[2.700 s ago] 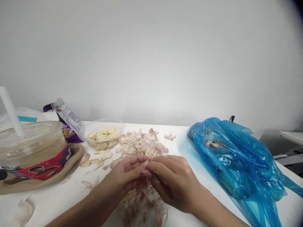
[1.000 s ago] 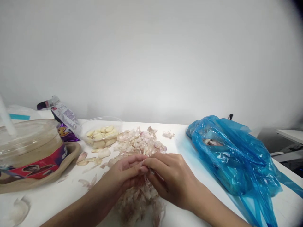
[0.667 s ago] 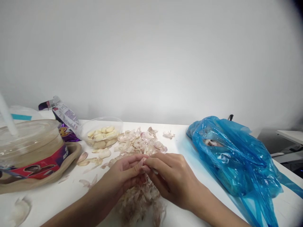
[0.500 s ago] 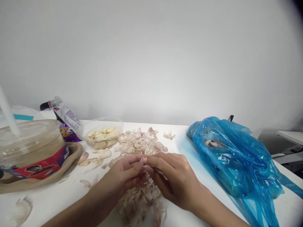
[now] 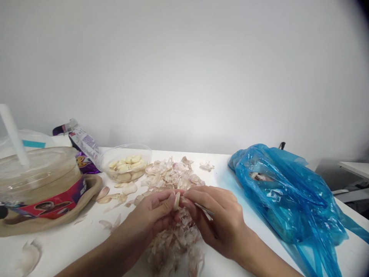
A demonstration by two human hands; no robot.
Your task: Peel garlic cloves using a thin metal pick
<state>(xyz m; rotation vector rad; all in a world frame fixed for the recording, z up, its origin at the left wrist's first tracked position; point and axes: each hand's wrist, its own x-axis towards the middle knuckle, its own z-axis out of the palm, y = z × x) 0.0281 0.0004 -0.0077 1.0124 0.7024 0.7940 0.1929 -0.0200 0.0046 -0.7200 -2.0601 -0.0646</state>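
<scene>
My left hand (image 5: 152, 217) is closed, pinching a pale garlic clove (image 5: 177, 201) upright between thumb and fingers. My right hand (image 5: 223, 221) is closed against the clove's right side and holds a thin metal blade (image 5: 205, 209) that sticks out past its fingers. Both hands hover over a heap of papery garlic skins (image 5: 175, 242) on the white table (image 5: 66, 238). A clear bowl (image 5: 145, 154) of peeled cloves stands behind and to the left of them.
More skins (image 5: 173, 173) and loose cloves (image 5: 129, 188) lie between the bowl and my hands. A lidded drink cup (image 5: 43, 181) with a straw (image 5: 13, 134) stands at the left, a purple packet (image 5: 83, 144) behind it. A blue plastic bag (image 5: 282, 192) fills the right.
The clove now stands out between my fingertips, and my right hand has drawn slightly right so the blade shows more. Everything on the table lies where it was.
</scene>
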